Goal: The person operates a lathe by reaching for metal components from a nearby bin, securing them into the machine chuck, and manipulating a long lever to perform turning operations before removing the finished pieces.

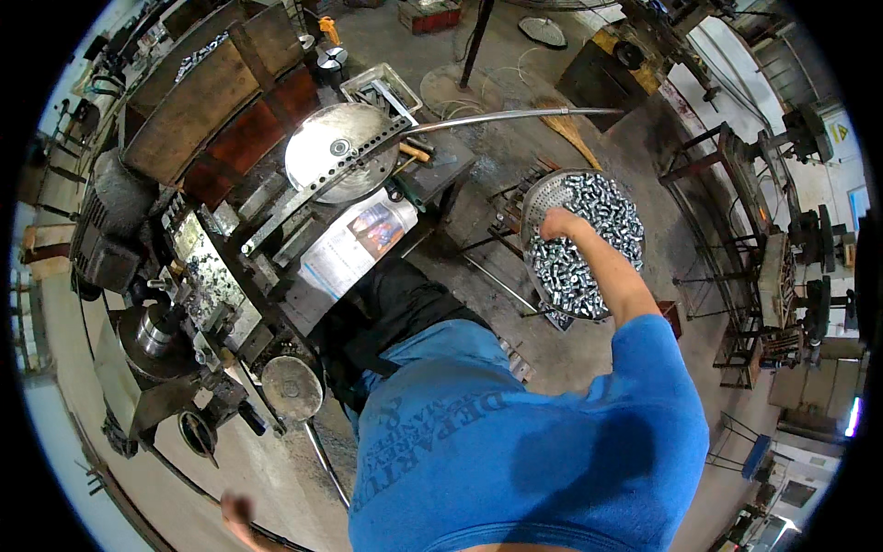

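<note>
My right hand [557, 224] reaches over a round perforated metal basin [546, 191] heaped with small shiny metal cylinders [593, 230]. Its fingers are curled closed at the left edge of the heap; what they hold, if anything, is hidden. Far out at the lower left, my left hand [237, 509] is smeared by motion, near a long dark bar [189, 480] of the machine, and its fingers cannot be made out. Left of my body stands a lathe-like machine with a shiny chuck [158, 331] and a round metal plate [292, 388].
A large metal disc [313, 152] and a perforated bar [322, 175] lie on the bench, by a printed paper sheet [361, 241] and an orange-handled hammer [415, 153]. A long metal rod [515, 116] juts out rightward. A broom [572, 138] lies behind the basin; metal racks [727, 184] stand right.
</note>
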`<state>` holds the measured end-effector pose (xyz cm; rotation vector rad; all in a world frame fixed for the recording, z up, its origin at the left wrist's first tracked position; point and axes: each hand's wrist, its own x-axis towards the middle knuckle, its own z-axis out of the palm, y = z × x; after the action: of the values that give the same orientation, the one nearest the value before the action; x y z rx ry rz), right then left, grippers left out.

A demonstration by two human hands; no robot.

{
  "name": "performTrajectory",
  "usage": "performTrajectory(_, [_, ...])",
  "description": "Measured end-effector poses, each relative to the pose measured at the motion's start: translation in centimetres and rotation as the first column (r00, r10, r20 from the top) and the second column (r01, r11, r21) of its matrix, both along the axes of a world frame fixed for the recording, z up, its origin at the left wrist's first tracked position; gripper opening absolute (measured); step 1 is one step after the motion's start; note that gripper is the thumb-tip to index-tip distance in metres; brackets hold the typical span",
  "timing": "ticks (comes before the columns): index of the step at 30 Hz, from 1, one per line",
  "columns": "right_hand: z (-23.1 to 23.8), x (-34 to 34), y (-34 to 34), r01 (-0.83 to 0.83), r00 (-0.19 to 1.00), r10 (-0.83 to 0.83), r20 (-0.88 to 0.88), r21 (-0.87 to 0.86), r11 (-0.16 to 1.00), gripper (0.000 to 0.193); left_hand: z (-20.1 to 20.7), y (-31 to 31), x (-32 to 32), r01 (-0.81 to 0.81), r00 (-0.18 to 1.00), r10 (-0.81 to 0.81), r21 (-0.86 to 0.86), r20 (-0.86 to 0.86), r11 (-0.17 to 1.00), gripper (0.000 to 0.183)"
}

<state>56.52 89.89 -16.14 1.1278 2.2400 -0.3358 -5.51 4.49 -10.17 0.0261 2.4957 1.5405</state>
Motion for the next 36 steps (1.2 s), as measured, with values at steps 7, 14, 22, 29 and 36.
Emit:
performTrajectory(7, [0.3, -0.6, 0.1, -0.090, 0.993, 0.089, 0.082, 0.014, 0.996, 0.033, 2.3, 2.7, 1.8, -0.116, 0.991, 0.110, 0.086, 0.078, 0.990, 0.033])
performTrajectory(14, [4.3, -2.5, -1.2, 0.152, 0.987, -0.148, 0.057, -0.089, 0.984, 0.032, 1.2, 1.0, 0.6, -0.137, 0.977, 0.129, 0.034, 0.170, 0.990, 0.034])
performTrajectory(22, [0.9, -1.7, 1.1, -0.028, 0.997, 0.022, 0.068, 0.087, 0.996, 0.032, 3.3, 1.9, 1.3, -0.176, 0.921, 0.095, 0.188, 0.378, 0.966, 0.036])
performTrajectory(29, [0.1, -2.5, 0.2, -0.049, 0.996, 0.050, 0.070, -0.016, 0.999, 0.034, 7.4, 8.1, 5.5, -0.133, 0.953, 0.079, 0.170, 0.293, 0.976, 0.032])
performTrajectory(36, [-0.6, -1.0, 1.4, 0.248, 0.933, -0.286, -0.216, -0.189, 0.950, 0.018, 5.7, 5.2, 3.9, -0.097, 0.969, 0.065, 0.122, 0.238, 0.988, 0.032])
